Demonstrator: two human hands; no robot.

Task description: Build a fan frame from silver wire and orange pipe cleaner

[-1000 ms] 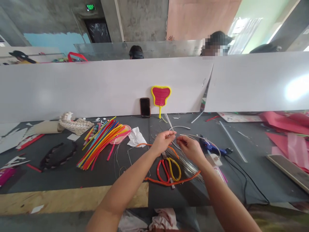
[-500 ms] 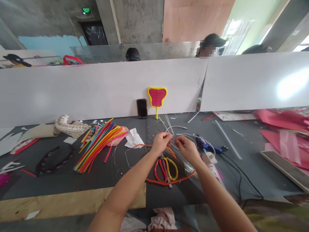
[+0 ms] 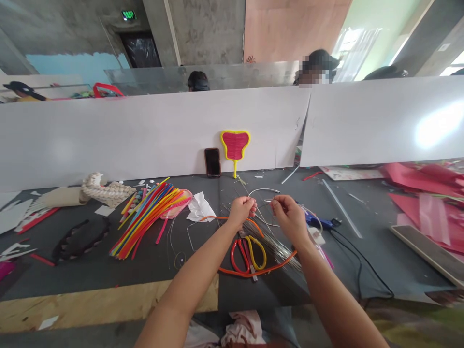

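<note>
fingers of left hand [image 3: 241, 209] and right hand [image 3: 287, 212] pinch thin wire [image 3: 261, 209].

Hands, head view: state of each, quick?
Left hand: closed, pinching a wire.
Right hand: closed, pinching the same wire.
</note>
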